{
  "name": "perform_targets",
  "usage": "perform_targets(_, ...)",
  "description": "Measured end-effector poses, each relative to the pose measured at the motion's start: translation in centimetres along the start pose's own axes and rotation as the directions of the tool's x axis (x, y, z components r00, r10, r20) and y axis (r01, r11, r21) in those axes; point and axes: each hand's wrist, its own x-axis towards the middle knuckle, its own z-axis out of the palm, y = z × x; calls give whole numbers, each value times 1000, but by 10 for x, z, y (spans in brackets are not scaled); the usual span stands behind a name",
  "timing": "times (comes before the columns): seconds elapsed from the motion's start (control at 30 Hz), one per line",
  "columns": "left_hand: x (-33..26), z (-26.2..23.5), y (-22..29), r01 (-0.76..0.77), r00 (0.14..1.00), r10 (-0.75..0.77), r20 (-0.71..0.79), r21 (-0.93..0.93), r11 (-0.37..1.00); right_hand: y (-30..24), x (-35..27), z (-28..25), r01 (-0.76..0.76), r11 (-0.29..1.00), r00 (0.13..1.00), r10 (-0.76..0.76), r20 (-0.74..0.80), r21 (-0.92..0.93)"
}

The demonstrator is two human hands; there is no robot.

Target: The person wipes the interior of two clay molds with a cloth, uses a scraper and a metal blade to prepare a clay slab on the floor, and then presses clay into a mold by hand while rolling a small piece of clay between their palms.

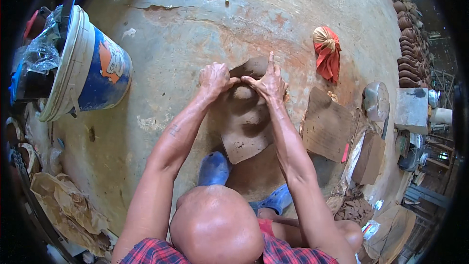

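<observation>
Bare concrete floor (205, 24) spreads wide beyond the clay lump (251, 68), open toward its far edge and far-left corner, so a hand could pass freely there. To the left, a blue-and-white bucket (93, 66) lying tilted blocks the floor's left edge. To the right, an orange cloth bundle (327, 51) sits apart from the clay, with a clear lane between. Nearer, a flat board (327, 127) crowds the right side, just beside the clay slab (246, 137). Rows of brown pots (408, 54) wall off the far-right edge. Crumpled paper (68, 205) clutters the near-left corner.
</observation>
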Motion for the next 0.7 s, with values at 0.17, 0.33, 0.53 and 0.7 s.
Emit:
perform_targets(0.17, 7, 4, -1, -47, 997, 48, 58, -10, 999, -10, -4, 7, -64, 991, 998, 62, -22, -120)
perform_targets(0.33, 6, -10, 5, 4, 992, -2, 125, -11, 1000, -3, -1, 18, -65, 997, 996, 62, -68, -52)
perform_targets(0.53, 1, -3, 19, 4, 1000, -4, -5, 88, 996, 30, -1, 14, -16, 999, 997, 19, -70, 50)
perform_targets(0.7, 0, 5, 12, 3, 1000, -1, -29, 54, 999, 38, -5, 23, 1, 1000, 971, -4, -238, -12)
